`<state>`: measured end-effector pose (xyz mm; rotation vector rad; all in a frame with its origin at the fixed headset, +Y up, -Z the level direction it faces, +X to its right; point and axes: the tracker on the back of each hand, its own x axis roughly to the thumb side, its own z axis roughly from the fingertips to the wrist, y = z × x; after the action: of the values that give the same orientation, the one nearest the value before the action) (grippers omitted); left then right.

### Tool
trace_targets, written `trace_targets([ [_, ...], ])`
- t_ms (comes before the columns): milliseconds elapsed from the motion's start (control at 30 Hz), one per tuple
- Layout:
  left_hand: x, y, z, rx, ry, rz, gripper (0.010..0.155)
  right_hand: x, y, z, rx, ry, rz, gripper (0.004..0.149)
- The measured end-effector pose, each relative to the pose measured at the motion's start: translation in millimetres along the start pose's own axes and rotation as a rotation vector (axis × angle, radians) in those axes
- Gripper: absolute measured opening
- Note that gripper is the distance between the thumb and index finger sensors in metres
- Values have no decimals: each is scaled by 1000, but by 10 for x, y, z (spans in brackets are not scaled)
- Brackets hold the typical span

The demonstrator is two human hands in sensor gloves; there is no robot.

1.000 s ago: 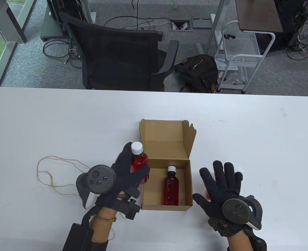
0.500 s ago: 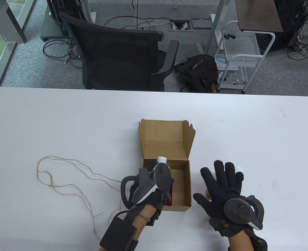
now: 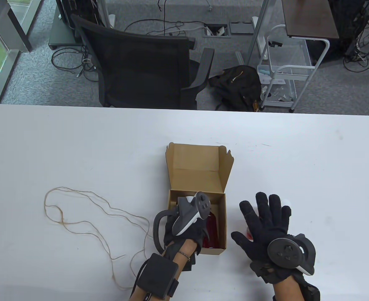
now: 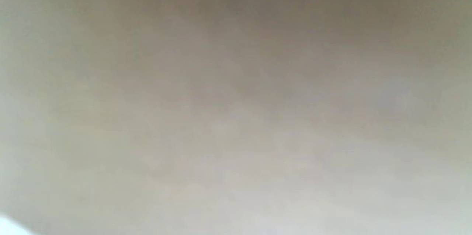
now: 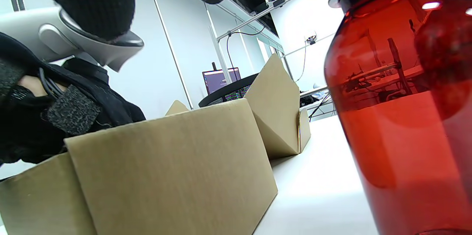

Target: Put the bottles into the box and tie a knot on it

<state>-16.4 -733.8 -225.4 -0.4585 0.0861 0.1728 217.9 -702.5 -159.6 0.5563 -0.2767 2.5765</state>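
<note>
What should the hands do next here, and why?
Probably let go and draw the left hand out of the box: it is down inside beside red bottles. The right hand covers another bottle outside.

Red bottles point(image 3: 210, 230) in open box point(image 3: 197, 171)

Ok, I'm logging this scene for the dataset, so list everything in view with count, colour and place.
box: one, brown cardboard, lid open, table centre.
bottles in box: red, partly hidden by the left hand; count unclear.
bottle on table: one, red, white cap, under the right hand.
string: one, tan, loose on the table left of the box.
table: one, white.
chair: one, black, behind the table.
bag: one, black, on the floor.
cart: one, white, right of the bag.
left hand: black glove, reaching into the box.
right hand: black glove, fingers spread over the bottle on the table.
</note>
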Motion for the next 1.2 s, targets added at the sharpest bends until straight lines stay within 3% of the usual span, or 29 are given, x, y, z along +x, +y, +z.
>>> trace_targets([
  [367, 10, -56, -37, -35, -23, 94, 86, 2, 9, 1, 1, 5, 1, 83],
  [500, 15, 51, 93, 25, -61, 103, 90, 2, 12, 1, 4, 7, 2, 83],
  [600, 23, 258, 300, 194, -116, 32, 91, 2, 14, 0, 6, 7, 2, 83],
  [700, -68, 481, 521, 258, -232, 194, 92, 3, 17, 0, 7, 7, 2, 83],
  [833, -366, 810, 833, 488, -417, 352, 90, 9, 22, -1, 10, 6, 4, 83],
  [933, -673, 892, 943, 639, -459, 402, 91, 21, 28, -3, 10, -1, 9, 83],
  [1067, -1050, 806, 893, 690, -493, 355, 96, 32, 41, -8, 15, -7, 14, 83],
  [1200, -1359, 539, 716, 592, -383, 167, 98, 51, 66, -14, 28, -12, 27, 83],
])
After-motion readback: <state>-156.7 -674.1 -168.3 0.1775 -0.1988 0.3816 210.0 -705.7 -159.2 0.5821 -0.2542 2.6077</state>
